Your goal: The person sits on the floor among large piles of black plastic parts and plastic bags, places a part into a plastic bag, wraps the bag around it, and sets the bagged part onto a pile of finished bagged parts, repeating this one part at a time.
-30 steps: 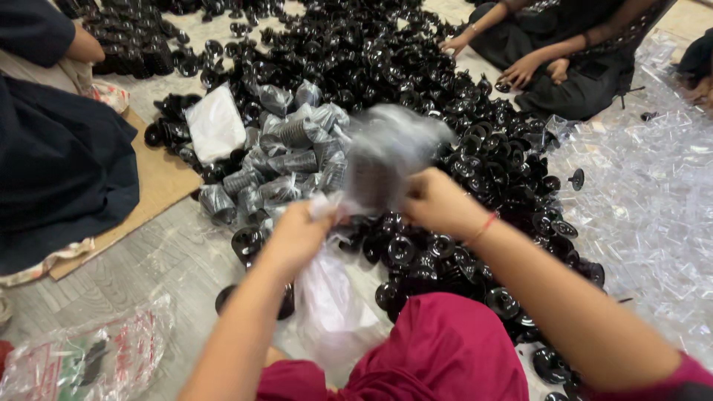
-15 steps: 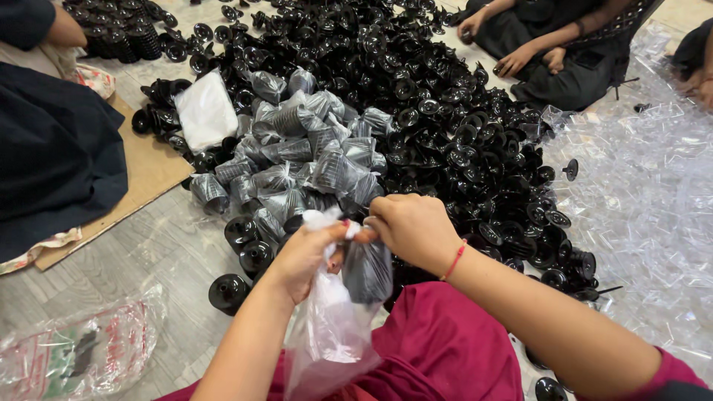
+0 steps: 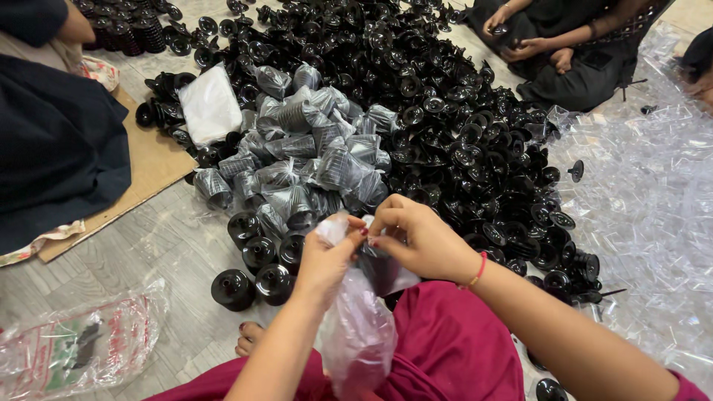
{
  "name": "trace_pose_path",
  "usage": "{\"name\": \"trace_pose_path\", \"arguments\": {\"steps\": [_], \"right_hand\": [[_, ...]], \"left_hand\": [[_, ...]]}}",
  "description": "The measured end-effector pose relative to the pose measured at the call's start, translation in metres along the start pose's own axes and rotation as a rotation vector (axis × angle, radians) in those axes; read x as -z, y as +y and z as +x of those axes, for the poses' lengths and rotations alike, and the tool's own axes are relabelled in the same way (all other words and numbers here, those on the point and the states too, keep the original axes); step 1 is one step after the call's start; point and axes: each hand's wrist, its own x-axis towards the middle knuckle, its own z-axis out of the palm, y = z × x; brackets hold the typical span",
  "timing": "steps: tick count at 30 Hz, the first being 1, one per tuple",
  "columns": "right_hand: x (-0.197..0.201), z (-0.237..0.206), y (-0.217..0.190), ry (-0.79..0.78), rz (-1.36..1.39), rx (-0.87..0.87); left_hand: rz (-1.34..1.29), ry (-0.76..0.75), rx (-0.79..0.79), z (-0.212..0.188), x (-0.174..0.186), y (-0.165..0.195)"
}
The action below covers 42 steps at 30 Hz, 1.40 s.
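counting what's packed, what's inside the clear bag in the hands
The left hand and right hand pinch the top of the clear plastic bag. A dark shape shows through its upper part; the film is too cloudy to tell what or how many.

bare floor (image 3: 148,252) left, bagged parts (image 3: 312,160) and black parts (image 3: 460,111) ahead

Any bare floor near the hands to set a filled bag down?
Yes: grey floor between the cardboard sheet, the stacked black parts and the flat printed bag. Crowded ahead: the wrapped bundles and the loose black pile. Clear plastic pieces cover the right. Both hands, left and right, hold a clear bag.
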Motion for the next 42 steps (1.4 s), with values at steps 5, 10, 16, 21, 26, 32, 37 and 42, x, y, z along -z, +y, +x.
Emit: {"name": "trace_pose_path", "arguments": {"steps": [5, 10, 16, 21, 26, 32, 37, 42], "right_hand": [[-0.007, 0.001, 0.017, 0.051, 0.432, -0.264], [-0.012, -0.003, 0.031, 0.035, 0.496, -0.344], [-0.014, 0.0, 0.032, -0.045, 0.787, -0.403], [-0.01, -0.005, 0.029, -0.09, 0.413, -0.235], [-0.012, -0.01, 0.022, -0.001, 0.093, -0.117], [-0.032, -0.027, 0.004, 0.394, -0.577, 0.305], [-0.034, -0.029, 0.012, 0.255, 0.08, 0.104], [-0.033, -0.025, 0.029, -0.047, 0.508, -0.183]], "left_hand": [[0.007, -0.058, 0.023, -0.001, -0.001, -0.004], [0.092, -0.204, 0.062, -0.002, 0.006, -0.004], [0.071, -0.226, 0.054, 0.001, 0.007, -0.008], [0.103, -0.273, 0.135, 0.002, 0.016, -0.002], [0.118, -0.278, 0.158, -0.001, 0.015, 0.002], [-0.034, -0.083, 0.269, -0.004, 0.007, 0.007], [-0.111, -0.146, 0.445, -0.004, 0.022, 0.014], [-0.025, -0.188, 0.39, 0.0, 0.023, 0.006]]}}
